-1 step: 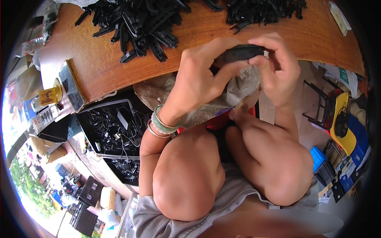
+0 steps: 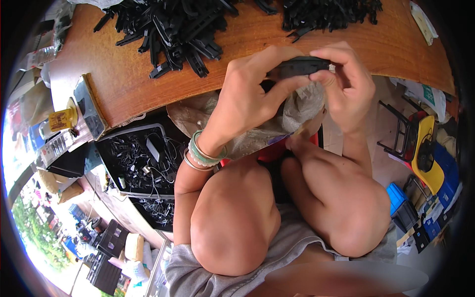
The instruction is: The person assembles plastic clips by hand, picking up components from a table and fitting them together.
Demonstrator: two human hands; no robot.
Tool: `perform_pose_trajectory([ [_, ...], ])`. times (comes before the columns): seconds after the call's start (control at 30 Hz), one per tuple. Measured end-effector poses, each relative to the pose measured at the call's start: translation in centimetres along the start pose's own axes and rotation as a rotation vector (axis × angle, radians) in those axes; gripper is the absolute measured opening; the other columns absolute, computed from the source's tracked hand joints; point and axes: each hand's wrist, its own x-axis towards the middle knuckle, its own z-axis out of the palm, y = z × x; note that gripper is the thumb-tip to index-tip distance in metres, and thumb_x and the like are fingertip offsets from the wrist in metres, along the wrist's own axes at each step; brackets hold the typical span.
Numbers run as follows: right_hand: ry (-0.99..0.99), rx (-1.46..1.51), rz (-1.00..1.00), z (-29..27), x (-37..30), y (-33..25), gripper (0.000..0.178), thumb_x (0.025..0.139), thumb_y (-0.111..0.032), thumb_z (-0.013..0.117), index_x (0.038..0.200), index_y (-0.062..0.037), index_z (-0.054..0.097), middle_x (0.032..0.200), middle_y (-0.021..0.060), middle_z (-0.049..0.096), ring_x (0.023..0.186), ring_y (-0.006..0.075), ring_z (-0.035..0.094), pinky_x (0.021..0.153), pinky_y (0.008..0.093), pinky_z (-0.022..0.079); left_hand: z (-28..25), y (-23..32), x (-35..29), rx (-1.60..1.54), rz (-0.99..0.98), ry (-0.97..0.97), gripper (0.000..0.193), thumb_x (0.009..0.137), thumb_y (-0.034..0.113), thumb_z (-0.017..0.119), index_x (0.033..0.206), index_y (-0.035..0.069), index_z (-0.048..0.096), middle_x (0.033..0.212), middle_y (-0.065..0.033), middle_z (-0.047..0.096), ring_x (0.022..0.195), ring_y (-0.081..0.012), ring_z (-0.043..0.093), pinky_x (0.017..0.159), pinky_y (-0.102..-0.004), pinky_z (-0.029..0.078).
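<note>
A dark, elongated plastic part [image 2: 302, 66] is held up between my two hands, over the near edge of the wooden table [image 2: 128, 94]. My left hand [image 2: 250, 91] wraps round its left end, thumb below and fingers above. At its right end, the thumb and forefinger of my right hand [image 2: 349, 81] pinch it. The part's exact kind cannot be made out. Beyond my hands lies a large heap of long black plastic parts [image 2: 173, 34] on the table. Farther right sits a second heap of smaller black pieces [image 2: 329, 15].
A pale sack [image 2: 302, 106] hangs below my hands at the table edge. To the left, a black tray [image 2: 131, 163] holds small dark parts and cables. A yellow stool [image 2: 428, 153] stands at the right. A yellow container [image 2: 62, 120] sits near the table's left end.
The dark part has turned very slightly between my hands, and my left fingers have shifted a little. Everything else is as before.
</note>
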Motion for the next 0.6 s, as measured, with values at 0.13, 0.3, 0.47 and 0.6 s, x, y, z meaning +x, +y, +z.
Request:
perform_pose_trajectory([
  [0.13, -0.010, 0.217, 0.008, 0.1, 0.1, 0.4, 0.026, 0.076, 0.002, 0.070, 0.102, 0.0009, 0.066, 0.091, 0.0085, 0.062, 0.074, 0.0139, 0.057, 0.065, 0.0245, 0.046, -1.0, -0.5, 0.0, 0.022, 0.012, -0.059, 0.027, 0.077, 0.011, 0.074, 0.100, 0.001, 0.065, 0.080, -0.0128, 0.067, 0.065, -0.0230, 0.066, 0.059, -0.0303, 0.052],
  [0.3, -0.348, 0.225, 0.132, -1.3, 0.6, 0.7, 0.023, 0.076, 0.004, 0.069, 0.099, 0.0004, 0.066, 0.087, 0.0079, 0.063, 0.073, 0.0154, 0.059, 0.065, 0.0254, 0.047, -3.6, -0.2, 0.9, 0.320, 0.059, 0.054, 0.024, 0.072, 0.014, 0.079, 0.089, 0.002, 0.068, 0.078, -0.0107, 0.064, 0.063, -0.0244, 0.063, 0.056, -0.0306, 0.050],
  [0.47, -0.090, -0.197, -0.048, 0.3, 2.1, 3.4, 0.017, 0.075, -0.001, 0.071, 0.091, -0.0029, 0.066, 0.084, 0.0063, 0.059, 0.074, 0.0195, 0.059, 0.065, 0.0294, 0.047, -5.6, -2.5, 3.0, 1.203, 0.176, 0.233, 0.022, 0.075, 0.009, 0.073, 0.095, 0.003, 0.065, 0.086, -0.0084, 0.062, 0.068, -0.0221, 0.062, 0.057, -0.0301, 0.048],
  [0.6, 0.008, -0.597, -0.158, 0.9, 2.7, 4.2, 0.021, 0.070, 0.001, 0.071, 0.089, -0.0053, 0.065, 0.087, 0.0036, 0.052, 0.085, 0.0232, 0.054, 0.069, 0.0358, 0.046, -5.2, -2.8, 3.4, 1.215, 0.132, 0.185, 0.021, 0.079, 0.014, 0.071, 0.097, 0.005, 0.066, 0.092, -0.0080, 0.060, 0.070, -0.0275, 0.061, 0.061, -0.0337, 0.049],
])
